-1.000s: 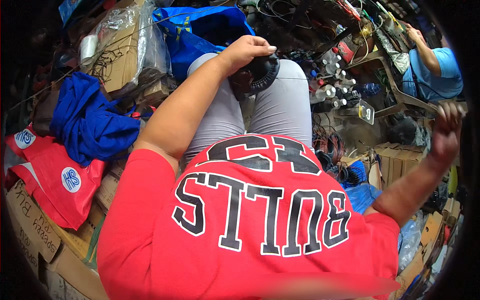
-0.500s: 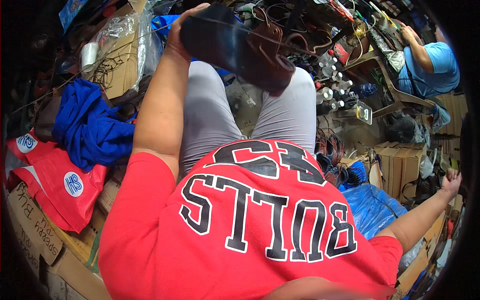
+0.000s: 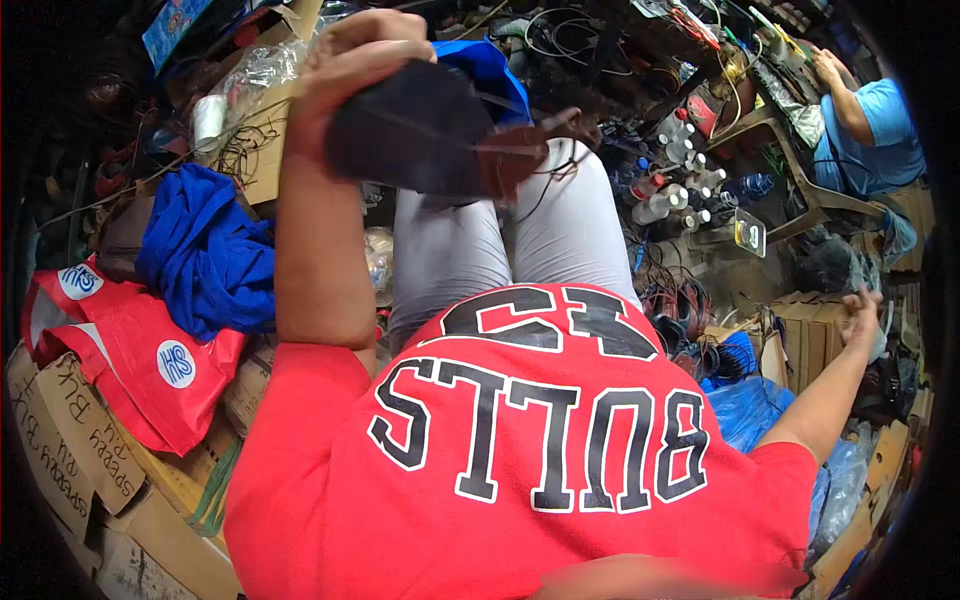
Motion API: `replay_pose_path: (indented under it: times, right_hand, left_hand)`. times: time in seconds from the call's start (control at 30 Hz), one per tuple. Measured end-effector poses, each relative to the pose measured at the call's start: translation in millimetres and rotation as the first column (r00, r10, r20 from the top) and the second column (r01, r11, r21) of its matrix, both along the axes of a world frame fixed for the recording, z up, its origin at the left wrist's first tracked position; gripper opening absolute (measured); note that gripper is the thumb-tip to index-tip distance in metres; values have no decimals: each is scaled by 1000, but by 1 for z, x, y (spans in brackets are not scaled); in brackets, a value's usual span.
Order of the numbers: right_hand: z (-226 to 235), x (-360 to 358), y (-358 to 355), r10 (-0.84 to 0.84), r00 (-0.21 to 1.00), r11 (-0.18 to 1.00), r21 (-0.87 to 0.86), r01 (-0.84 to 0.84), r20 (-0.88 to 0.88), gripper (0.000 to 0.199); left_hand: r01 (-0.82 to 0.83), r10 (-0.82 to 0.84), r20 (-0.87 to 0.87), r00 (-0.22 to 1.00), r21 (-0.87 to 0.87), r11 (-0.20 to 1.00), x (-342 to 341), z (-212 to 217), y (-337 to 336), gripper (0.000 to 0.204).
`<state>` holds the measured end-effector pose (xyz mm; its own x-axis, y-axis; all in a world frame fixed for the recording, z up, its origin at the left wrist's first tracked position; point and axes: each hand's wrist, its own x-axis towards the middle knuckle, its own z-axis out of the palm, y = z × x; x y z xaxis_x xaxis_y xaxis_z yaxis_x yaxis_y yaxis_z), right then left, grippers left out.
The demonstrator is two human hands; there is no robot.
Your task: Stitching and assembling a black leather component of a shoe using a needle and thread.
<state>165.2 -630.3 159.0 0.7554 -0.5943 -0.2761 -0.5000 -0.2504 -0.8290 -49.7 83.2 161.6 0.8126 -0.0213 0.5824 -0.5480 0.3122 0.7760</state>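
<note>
My left hand (image 3: 350, 75) is raised in front of me and grips a dark shoe (image 3: 430, 145) by its heel end, sole up, with a brown upper and loose laces hanging at its right end. The shoe hovers above my grey-trousered knees (image 3: 500, 240). My right hand (image 3: 858, 312) is stretched out far to the right, low, fingers spread, holding nothing, near brown cardboard boxes (image 3: 810, 335) and dark shoes on the floor. My red shirt (image 3: 520, 450) fills the lower middle of the view.
A blue cloth (image 3: 205, 255) and red bags (image 3: 130, 350) lie to the left over cardboard boxes (image 3: 70, 450). Small bottles (image 3: 670, 190), cables and tools crowd the floor ahead. Blue plastic (image 3: 750, 405) lies to my right. Another person in a blue shirt (image 3: 870, 130) sits at the far right.
My left hand has lifted the shoe from my knee and brought it closer and higher. My right hand has dropped from a raised position and reached out low to the right.
</note>
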Motion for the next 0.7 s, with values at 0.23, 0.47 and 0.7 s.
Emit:
replay_pose_path:
  times: [0.23,0.47,0.7]
  right_hand:
    - [-64,-47,241,934,315,330,-66,-942,167,50]
    - [-80,-100,382,958,199,113,-366,-924,-206,43]
    - [-90,-76,372,983,26,49,129,-990,-180,32]
  left_hand:
    - [-429,371,225,901,581,691,50,-70,-134,15]
    - [-313,370,63,927,673,670,60,-109,-114,18]
    - [-323,276,213,937,831,453,26,-136,-118,51]
